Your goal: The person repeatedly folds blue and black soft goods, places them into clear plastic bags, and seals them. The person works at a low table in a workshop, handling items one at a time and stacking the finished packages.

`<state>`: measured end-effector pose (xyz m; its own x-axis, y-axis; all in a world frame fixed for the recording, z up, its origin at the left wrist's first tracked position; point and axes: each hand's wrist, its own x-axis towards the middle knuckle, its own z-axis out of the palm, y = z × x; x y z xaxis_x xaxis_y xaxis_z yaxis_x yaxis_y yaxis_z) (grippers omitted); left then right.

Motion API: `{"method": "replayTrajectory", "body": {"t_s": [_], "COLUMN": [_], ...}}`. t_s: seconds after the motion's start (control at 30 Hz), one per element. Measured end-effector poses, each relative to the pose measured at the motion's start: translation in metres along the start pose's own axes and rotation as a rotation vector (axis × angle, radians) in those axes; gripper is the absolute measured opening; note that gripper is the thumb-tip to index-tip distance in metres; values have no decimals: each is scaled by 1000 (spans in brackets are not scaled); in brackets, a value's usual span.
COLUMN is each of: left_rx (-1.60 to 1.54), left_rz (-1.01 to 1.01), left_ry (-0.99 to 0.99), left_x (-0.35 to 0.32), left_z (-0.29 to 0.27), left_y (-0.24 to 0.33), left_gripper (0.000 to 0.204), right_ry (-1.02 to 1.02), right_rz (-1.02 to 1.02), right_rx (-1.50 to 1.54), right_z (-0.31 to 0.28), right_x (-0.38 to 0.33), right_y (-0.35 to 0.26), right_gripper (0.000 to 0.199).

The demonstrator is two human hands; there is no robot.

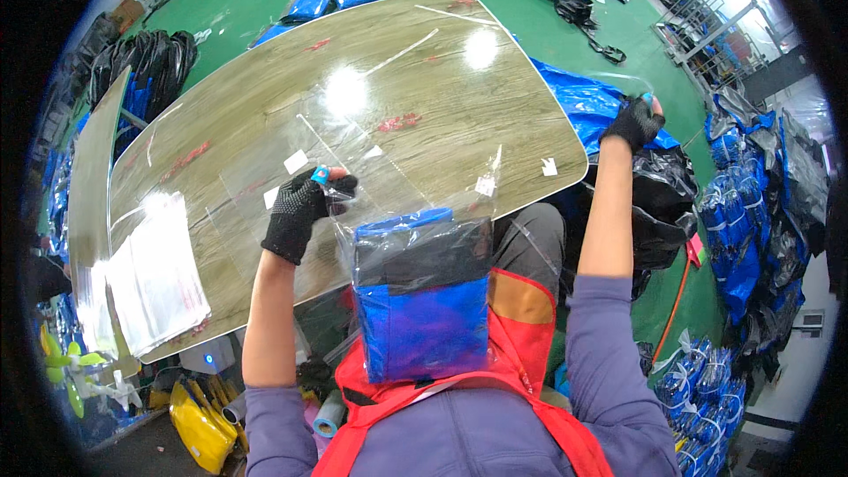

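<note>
A clear plastic bag holding a folded blue and black item rests upright against my red apron. At its upper left corner, my left hand, in a black glove with bare fingertips, is closed with the film pinched between thumb and fingers. Blue tape wraps one of its fingertips. My right hand, gloved the same way, is out to the right beyond the table edge. Its fingers are closed on a thin clear strip that curves off to the left.
A wood-patterned table spans the front, with flat clear bags stacked at its left. Blue and black sheeting lies beyond its right edge. Tied blue bundles line the right side. A small green fan is at lower left.
</note>
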<state>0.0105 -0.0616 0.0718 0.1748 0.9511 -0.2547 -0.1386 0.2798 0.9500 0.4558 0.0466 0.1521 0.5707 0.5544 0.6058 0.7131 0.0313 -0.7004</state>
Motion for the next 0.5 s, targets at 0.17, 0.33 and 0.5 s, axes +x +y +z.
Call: {"method": "replayTrajectory", "body": {"t_s": [0.17,0.33,0.5], "left_rx": [356,-140,566], "left_rz": [138,-17,286], "left_ry": [-134,-208,-339], "left_x": [4,-29,-83], "left_z": [-10,-16,-19], "left_y": [19,11,-7], "left_gripper": [39,52,27], "right_ry": [-1076,-1302,-1268], "right_rz": [344,744,-505], "right_rx": [637,1295,498], "right_z": [12,-32,-100], "right_x": [-141,-167,-187], "right_y": [56,28,16], "right_gripper": [33,43,32]}}
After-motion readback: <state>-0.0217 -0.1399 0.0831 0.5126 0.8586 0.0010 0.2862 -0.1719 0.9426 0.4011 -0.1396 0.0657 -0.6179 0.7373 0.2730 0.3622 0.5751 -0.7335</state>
